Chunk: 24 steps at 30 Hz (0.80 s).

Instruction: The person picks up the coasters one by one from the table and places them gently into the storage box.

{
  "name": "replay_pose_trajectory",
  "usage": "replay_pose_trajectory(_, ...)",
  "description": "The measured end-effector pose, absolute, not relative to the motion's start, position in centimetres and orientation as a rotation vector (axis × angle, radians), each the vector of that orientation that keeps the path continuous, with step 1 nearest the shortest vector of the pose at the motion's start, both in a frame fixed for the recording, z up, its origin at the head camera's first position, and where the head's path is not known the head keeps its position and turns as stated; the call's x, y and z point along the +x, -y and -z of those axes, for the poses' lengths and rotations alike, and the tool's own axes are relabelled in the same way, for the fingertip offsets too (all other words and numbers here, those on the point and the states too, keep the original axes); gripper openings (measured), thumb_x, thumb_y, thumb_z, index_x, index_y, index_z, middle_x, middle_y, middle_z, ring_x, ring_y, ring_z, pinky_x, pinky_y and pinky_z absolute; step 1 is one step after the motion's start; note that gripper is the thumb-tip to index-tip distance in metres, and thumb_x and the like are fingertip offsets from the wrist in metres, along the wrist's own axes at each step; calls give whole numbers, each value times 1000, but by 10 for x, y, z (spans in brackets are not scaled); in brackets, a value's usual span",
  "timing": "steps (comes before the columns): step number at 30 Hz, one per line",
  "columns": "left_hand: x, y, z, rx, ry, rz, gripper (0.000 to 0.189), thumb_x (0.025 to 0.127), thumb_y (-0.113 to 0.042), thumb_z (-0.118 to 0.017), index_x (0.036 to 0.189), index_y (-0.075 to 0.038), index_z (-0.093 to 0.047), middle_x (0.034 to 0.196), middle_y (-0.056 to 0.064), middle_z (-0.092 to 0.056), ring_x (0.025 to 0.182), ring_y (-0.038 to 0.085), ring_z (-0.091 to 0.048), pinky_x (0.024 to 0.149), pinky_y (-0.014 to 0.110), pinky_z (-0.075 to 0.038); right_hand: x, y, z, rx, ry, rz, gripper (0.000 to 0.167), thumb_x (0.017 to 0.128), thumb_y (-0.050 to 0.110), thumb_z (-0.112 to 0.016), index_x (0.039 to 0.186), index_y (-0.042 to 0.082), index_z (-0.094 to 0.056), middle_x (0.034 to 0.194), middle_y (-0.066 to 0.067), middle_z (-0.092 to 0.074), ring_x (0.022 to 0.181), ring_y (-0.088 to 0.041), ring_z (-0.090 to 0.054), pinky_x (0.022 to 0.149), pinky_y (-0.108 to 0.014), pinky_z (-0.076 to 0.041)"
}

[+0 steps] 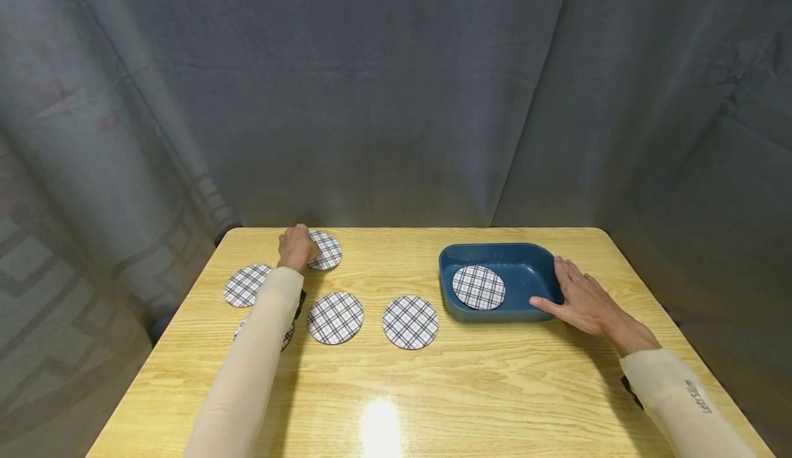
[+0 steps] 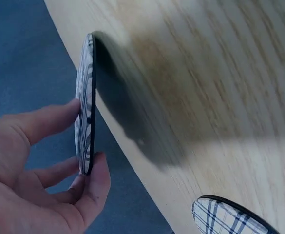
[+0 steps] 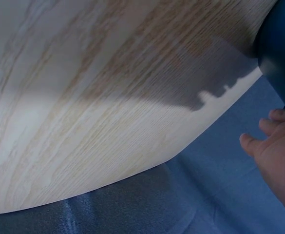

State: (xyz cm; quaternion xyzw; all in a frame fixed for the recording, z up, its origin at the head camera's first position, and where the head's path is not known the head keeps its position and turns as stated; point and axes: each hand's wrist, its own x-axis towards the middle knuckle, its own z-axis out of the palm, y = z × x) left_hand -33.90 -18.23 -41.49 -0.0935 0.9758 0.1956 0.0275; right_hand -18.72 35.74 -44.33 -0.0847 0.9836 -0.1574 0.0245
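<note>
My left hand (image 1: 298,247) is at the table's back left edge and pinches a round plaid coaster (image 1: 325,251) between thumb and fingers. In the left wrist view this held coaster (image 2: 85,105) stands edge-on above the wood, its dark rim showing. My right hand (image 1: 584,300) touches the right end of a blue rectangular tub (image 1: 495,315), fingers fairly straight along its side and thumb near the front rim. Inside the tub, at its left, lies another plaid coaster (image 1: 478,287).
More plaid coasters lie flat on the wooden table (image 1: 433,403): one left of the tub (image 1: 410,322), one further left (image 1: 335,318), one near the left edge (image 1: 246,285) and one partly under the left forearm (image 1: 288,336). Grey curtains (image 1: 371,100) hang behind and beside the table.
</note>
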Motion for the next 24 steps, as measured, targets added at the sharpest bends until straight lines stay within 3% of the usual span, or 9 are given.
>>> replay_pose_trajectory(6,-339,184,410,-295,-3010,-684,14,86,-2,-56,96,5,-64,101,25,-62,82,32,-53,67,40,-49,-188,-357,443,-275,-3057,480,111,90,62,-59,153,-15,-7,158,-38,-12,144,-56,-14,111,-74,-14)
replay_pose_trajectory(9,-340,185,408,-317,-3001,-783,6,87,-2,-54,82,-1,-56,98,21,-60,76,27,-48,62,36,-44,-189,-357,444,-281,-3063,473,111,90,62,-59,153,-15,-8,157,-38,-13,144,-56,-15,111,-74,-15)
replay_pose_trajectory(13,-340,185,406,-309,-3010,-939,25,84,1,-47,64,-11,-39,94,16,-59,66,20,-38,54,29,-31,-189,-358,444,-290,-3069,466,111,91,61,-59,152,-15,-8,157,-39,-14,144,-56,-15,110,-74,-16)
replay_pose_trajectory(16,-339,183,404,-270,-3002,-1055,25,82,2,-45,59,-8,-43,90,17,-63,59,16,-33,50,26,-25,-190,-359,444,-289,-3072,466,111,91,61,-59,152,-15,-8,157,-39,-14,144,-56,-15,110,-74,-16)
replay_pose_trajectory(18,-338,180,402,-250,-2977,-1126,21,83,0,-45,67,-2,-59,93,18,-67,59,14,-38,48,23,-30,-189,-359,444,-287,-3072,466,111,91,61,-59,152,-15,-8,157,-39,-14,144,-56,-15,111,-74,-15)
replay_pose_trajectory(20,-337,177,400,-247,-2915,-1198,25,86,-2,-44,85,4,-68,99,19,-67,62,16,-45,49,25,-40,-189,-359,444,-279,-3066,466,111,91,62,-58,153,-15,-7,157,-38,-13,144,-56,-14,111,-74,-15)
replay_pose_trajectory(22,-335,173,398,-249,-2854,-1270,34,89,-5,-43,105,5,-71,111,20,-66,75,19,-54,61,31,-54,-189,-359,444,-278,-3061,469,111,91,62,-58,153,-15,-6,157,-39,-12,144,-56,-13,111,-74,-15)
replay_pose_trajectory(24,-335,169,397,-241,-2777,-1350,39,91,-6,-41,116,6,-68,118,21,-63,86,23,-58,77,40,-59,-188,-358,444,-274,-3058,469,112,91,62,-58,153,-15,-6,157,-39,-12,144,-56,-13,111,-74,-15)
